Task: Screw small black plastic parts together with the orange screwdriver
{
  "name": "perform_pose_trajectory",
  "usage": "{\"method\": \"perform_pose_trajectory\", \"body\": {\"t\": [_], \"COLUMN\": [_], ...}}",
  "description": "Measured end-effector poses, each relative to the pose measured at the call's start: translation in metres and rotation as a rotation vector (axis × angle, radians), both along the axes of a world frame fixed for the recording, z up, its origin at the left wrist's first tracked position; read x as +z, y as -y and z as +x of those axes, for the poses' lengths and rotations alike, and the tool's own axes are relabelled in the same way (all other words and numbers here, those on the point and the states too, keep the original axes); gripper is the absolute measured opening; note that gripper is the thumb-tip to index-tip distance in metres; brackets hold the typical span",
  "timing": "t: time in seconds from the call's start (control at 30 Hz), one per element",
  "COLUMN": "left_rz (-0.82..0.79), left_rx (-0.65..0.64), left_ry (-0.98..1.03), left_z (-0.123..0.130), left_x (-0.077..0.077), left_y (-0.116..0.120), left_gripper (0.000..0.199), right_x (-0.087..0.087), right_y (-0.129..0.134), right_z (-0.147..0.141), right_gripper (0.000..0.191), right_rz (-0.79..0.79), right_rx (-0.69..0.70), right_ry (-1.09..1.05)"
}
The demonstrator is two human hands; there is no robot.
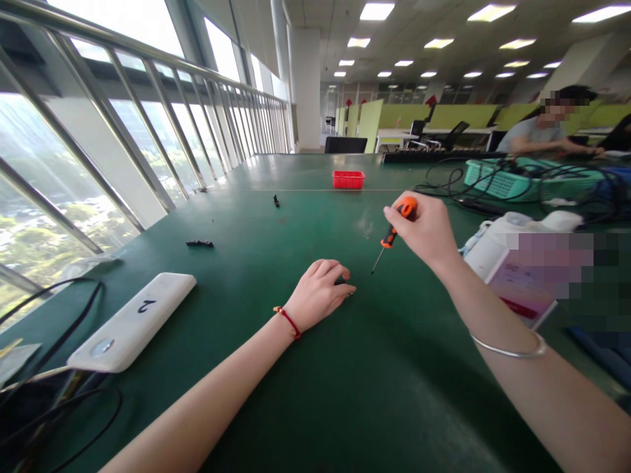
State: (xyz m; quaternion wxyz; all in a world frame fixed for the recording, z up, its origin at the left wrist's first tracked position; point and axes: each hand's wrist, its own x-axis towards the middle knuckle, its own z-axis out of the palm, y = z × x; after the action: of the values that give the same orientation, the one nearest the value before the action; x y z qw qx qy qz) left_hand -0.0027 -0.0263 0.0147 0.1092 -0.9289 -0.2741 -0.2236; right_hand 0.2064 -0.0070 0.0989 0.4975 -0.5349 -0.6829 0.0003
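My right hand (428, 226) grips a screwdriver (390, 235) by its orange and black handle, above the green tabletop. Its thin metal shaft slants down to the left, and the tip points at the space beside my left hand. Low over the table, my left hand (319, 294) has its fingers curled and pinched together. Something small and dark, with a shiny bit at the fingertips, shows between thumb and fingers, too hidden to name. The screwdriver tip is apart from those fingers.
A red plastic basket (348, 180) stands farther back. Two small black pieces lie left of centre. A white power bank (133, 322) and cables are at left. White bottles (507, 243), a pink box (530, 282) and a teal basket (507, 180) with cables occupy the right, near a seated person.
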Motion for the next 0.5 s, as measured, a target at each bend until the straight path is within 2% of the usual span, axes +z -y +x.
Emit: {"method": "perform_pose_trajectory", "body": {"t": [0.17,0.33,0.5], "left_rz": [0.125,0.164,0.243], "left_rx": [-0.058,-0.035,-0.076], "left_ry": [-0.108,-0.153,-0.229], "left_z": [0.004,0.011,0.02], "left_x": [0.001,0.0,0.0], "left_y": [-0.003,-0.006,-0.011], "left_gripper": [0.019,0.018,0.019], "right_x": [-0.006,-0.016,-0.022], "right_y": [-0.006,-0.013,-0.017], "right_z": [0.005,0.003,0.007], "right_gripper": [0.022,0.023,0.025], "right_rz": [-0.054,-0.224,-0.189], "right_rx": [0.011,0.134,0.117], "right_ry": [0.08,0.166,0.1]}}
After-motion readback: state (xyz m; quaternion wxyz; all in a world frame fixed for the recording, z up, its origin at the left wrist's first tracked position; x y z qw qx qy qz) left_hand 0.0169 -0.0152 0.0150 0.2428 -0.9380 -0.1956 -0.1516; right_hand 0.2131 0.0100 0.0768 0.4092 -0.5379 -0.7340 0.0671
